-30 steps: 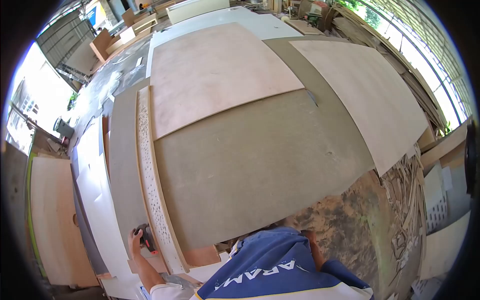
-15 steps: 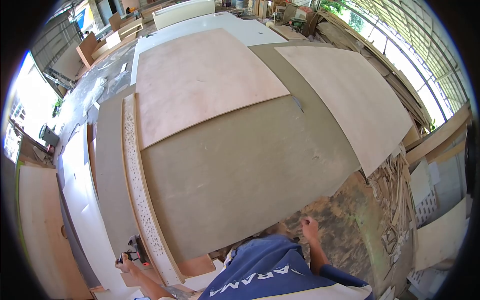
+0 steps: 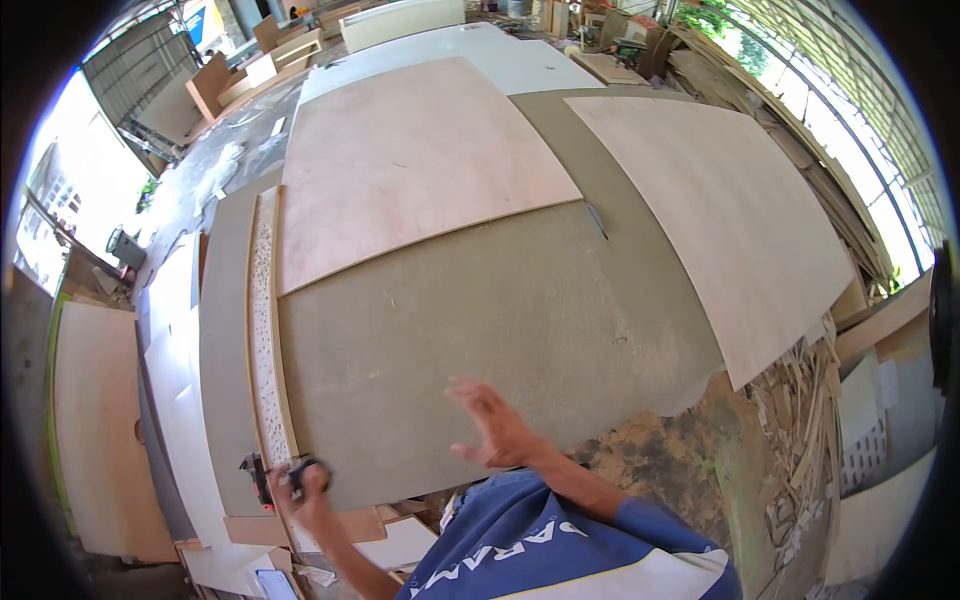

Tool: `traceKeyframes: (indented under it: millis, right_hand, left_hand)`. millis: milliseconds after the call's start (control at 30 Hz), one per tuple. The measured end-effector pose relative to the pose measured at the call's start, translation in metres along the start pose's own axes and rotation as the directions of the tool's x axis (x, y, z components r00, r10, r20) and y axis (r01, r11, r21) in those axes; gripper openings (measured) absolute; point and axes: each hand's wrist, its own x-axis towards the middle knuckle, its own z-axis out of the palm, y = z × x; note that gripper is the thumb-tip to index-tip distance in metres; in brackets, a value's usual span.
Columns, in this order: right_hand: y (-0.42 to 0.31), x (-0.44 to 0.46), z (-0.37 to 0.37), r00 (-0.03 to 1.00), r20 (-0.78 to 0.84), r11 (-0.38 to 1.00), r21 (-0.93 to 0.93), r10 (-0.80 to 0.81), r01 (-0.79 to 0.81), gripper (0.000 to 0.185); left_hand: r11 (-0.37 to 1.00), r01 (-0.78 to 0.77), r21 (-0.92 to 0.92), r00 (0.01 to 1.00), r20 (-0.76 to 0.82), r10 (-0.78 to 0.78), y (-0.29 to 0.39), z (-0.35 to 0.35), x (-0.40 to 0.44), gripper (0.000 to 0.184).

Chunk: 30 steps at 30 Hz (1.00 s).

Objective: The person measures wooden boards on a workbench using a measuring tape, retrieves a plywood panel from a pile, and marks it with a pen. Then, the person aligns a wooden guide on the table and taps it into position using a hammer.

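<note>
My left hand (image 3: 310, 510) is closed on a small, dark, rounded tape measure (image 3: 311, 476), held over the front end of the long board strip. Just left of it, a black and red tool (image 3: 257, 482) lies by the strip; its kind is not clear. The long wooden strip (image 3: 264, 330), with raised edges and a speckled channel, runs away from me along the left of the large grey-brown sheet (image 3: 460, 300). Over the front part of that sheet, my right hand (image 3: 490, 425) is open with fingers spread, holding nothing.
A pale pinkish plywood sheet (image 3: 430, 170) covers the sheet's far part, and another plywood sheet (image 3: 720, 210) lies at the right. Scrap wood strips (image 3: 800, 450) are heaped on the right floor. A plywood panel (image 3: 105, 420) stands at the left.
My left hand has moved right, away from the black and red tool, with the tape measure in it. My right hand has swung left and forward over the sheet, and its fingers have spread.
</note>
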Motion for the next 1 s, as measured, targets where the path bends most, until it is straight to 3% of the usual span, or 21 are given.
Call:
traceKeyframes:
  millis: [33, 67, 100, 167, 233, 300, 333, 367, 433, 467, 500, 600, 667, 800, 867, 1000]
  right_hand:
    - [-0.007, 0.006, -0.005, 0.989, 0.119, 0.995, 0.040, -0.092, 0.087, 0.078]
    - [-0.007, 0.010, -0.010, 0.956, 0.229, 0.982, 0.086, -0.185, 0.169, 0.083]
    - [-0.003, 0.009, -0.013, 0.955, 0.224, 0.980, 0.098, -0.193, 0.175, 0.083]
    - [0.010, -0.001, -0.018, 0.910, 0.329, 0.961, 0.200, -0.251, 0.193, 0.083]
    - [0.037, -0.021, -0.027, 0.891, 0.407, 0.970, 0.212, -0.201, 0.122, 0.079]
    - [0.059, -0.040, -0.055, 0.866, 0.501, 0.954, 0.262, -0.005, -0.146, 0.072]
    - [0.070, -0.052, -0.064, 0.906, 0.422, 0.958, 0.253, 0.016, -0.134, 0.065]
    - [0.082, -0.064, -0.074, 0.898, 0.440, 0.958, 0.255, 0.008, -0.133, 0.065]
    - [0.103, -0.083, -0.090, 0.911, 0.405, 0.944, 0.266, 0.075, -0.196, 0.059]
    - [0.111, -0.091, -0.097, 0.897, 0.431, 0.933, 0.273, 0.101, -0.236, 0.053]
    - [0.118, -0.099, -0.100, 0.889, 0.449, 0.931, 0.279, 0.089, -0.234, 0.053]
    - [0.133, -0.118, -0.107, 0.905, 0.405, 0.907, 0.322, 0.126, -0.271, 0.047]
    - [0.135, -0.119, -0.115, 0.886, 0.417, 0.900, 0.277, 0.204, -0.337, 0.043]
    - [0.135, -0.117, -0.127, 0.906, 0.384, 0.904, 0.298, 0.180, -0.306, 0.043]
    - [0.137, -0.117, -0.134, 0.891, 0.342, 0.905, 0.196, 0.298, -0.378, 0.045]
    - [0.156, -0.128, -0.147, 0.927, 0.179, 0.931, 0.100, 0.330, -0.351, 0.043]
  left_hand:
    - [0.978, 0.186, -0.091, 0.967, 0.191, -0.166, 0.006, 0.025, -0.020, 0.037]
    - [0.985, 0.172, -0.005, 0.950, 0.266, -0.165, 0.019, 0.057, -0.045, 0.038]
    - [0.940, 0.324, -0.106, 0.899, 0.344, -0.272, 0.002, 0.081, -0.069, 0.040]
    - [0.893, 0.449, 0.026, 0.784, 0.469, -0.408, 0.014, 0.127, -0.113, 0.042]
    - [0.885, 0.465, 0.026, 0.717, 0.576, -0.394, -0.006, 0.162, -0.151, 0.041]
    - [0.791, 0.611, 0.005, 0.602, 0.647, -0.469, -0.005, 0.183, -0.175, 0.038]
    - [0.718, 0.695, 0.037, 0.491, 0.706, -0.510, 0.006, 0.190, -0.179, 0.036]
    - [0.711, 0.702, 0.029, 0.498, 0.694, -0.519, 0.009, 0.196, -0.185, 0.036]
    - [0.676, 0.712, 0.189, 0.272, 0.814, -0.514, 0.011, 0.206, -0.196, 0.037]
    - [0.719, 0.653, 0.237, 0.210, 0.856, -0.473, 0.005, 0.209, -0.200, 0.038]
    - [0.713, 0.662, 0.232, 0.224, 0.846, -0.483, 0.001, 0.213, -0.207, 0.038]
    - [0.769, 0.546, 0.333, 0.147, 0.866, -0.479, -0.002, 0.226, -0.219, 0.038]
    - [0.780, 0.541, 0.314, 0.170, 0.867, -0.468, -0.006, 0.232, -0.221, 0.034]
    - [0.823, 0.507, 0.258, 0.212, 0.888, -0.409, -0.023, 0.242, -0.223, 0.021]
    - [0.811, 0.544, 0.216, 0.280, 0.864, -0.419, -0.021, 0.248, -0.219, 0.020]
    - [0.743, 0.667, 0.050, 0.395, 0.822, -0.411, -0.028, 0.253, -0.210, 0.018]
